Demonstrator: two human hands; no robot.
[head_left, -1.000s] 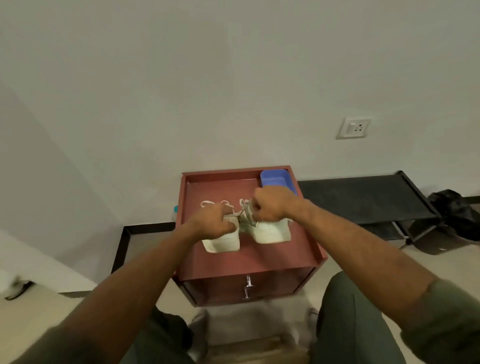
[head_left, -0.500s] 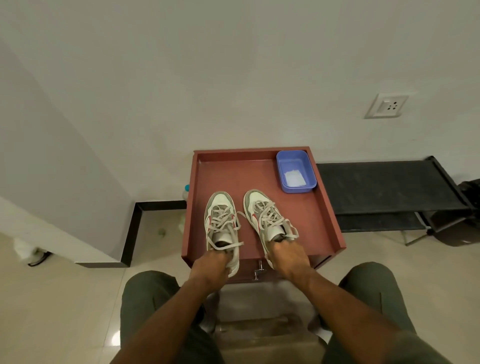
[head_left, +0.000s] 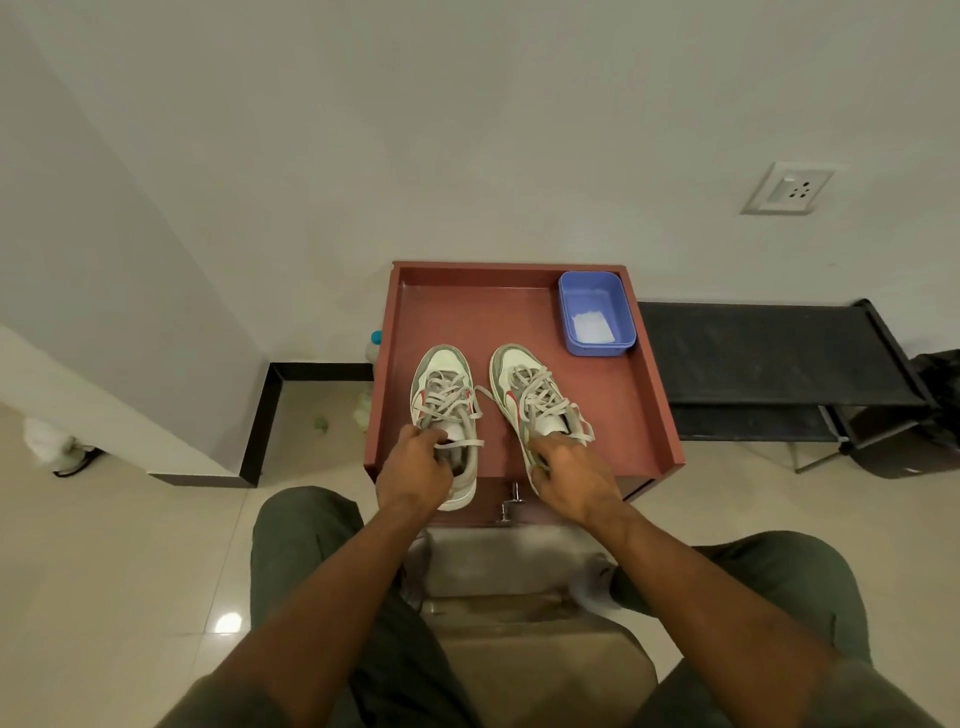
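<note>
Two white and grey sneakers with red marks and loose grey laces stand side by side, toes pointing away, on a reddish-brown cabinet top (head_left: 639, 415). My left hand (head_left: 413, 470) grips the heel opening of the left sneaker (head_left: 441, 384), fingers curled into its collar. My right hand (head_left: 569, 475) grips the heel of the right sneaker (head_left: 524, 387) in the same way. Both heels are hidden under my hands.
A blue plastic tub (head_left: 597, 314) with something white inside sits at the cabinet's back right corner. A black low rack (head_left: 769, 353) stands to the right, a dark bag (head_left: 940, 384) beyond it. A small bottle (head_left: 373, 345) stands left of the cabinet. My knees flank a beige stool.
A second ago my hands held the sneakers raised, soles toward me. They now stand flat on the cabinet, and the view has tilted downward.
</note>
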